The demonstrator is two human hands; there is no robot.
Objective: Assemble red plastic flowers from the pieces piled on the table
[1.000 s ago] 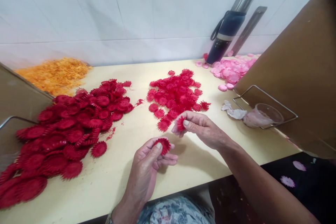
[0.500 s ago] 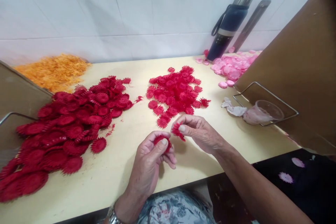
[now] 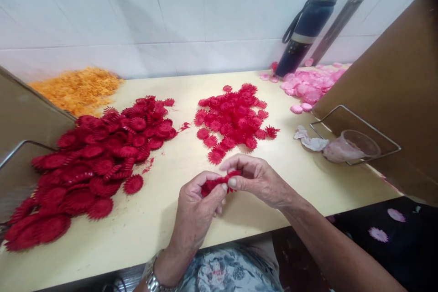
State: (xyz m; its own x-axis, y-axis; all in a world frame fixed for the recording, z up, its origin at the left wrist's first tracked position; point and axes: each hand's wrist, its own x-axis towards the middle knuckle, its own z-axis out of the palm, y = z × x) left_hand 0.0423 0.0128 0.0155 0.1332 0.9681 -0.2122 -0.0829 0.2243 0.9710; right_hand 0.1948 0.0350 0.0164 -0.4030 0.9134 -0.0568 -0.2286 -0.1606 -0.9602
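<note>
My left hand [image 3: 201, 200] pinches a stack of red flower-shaped petal pieces [image 3: 210, 185] between thumb and fingers. Touching its thumb, my right hand [image 3: 255, 180] grips a frilly red petal piece [image 3: 233, 175]. Both hands meet above the table's front part, and the fingers partly hide the red pieces. Just beyond them lies a loose pile of red petal pieces [image 3: 236, 118]. To the left spreads a larger heap of darker red petal pieces [image 3: 99, 164], with one piece [image 3: 133, 184] lying apart at its right edge.
Orange petals [image 3: 80, 89] are heaped at the back left, pink petals [image 3: 311, 84] at the back right beside a dark blue flask [image 3: 304, 32]. A plastic cup [image 3: 349, 146] lies at the right near crumpled tissue [image 3: 310, 139]. Cardboard panels [image 3: 386, 100] flank the table [image 3: 153, 232].
My right hand has brought its red petal piece down and left against the pieces in my left hand. The view has shifted slightly.
</note>
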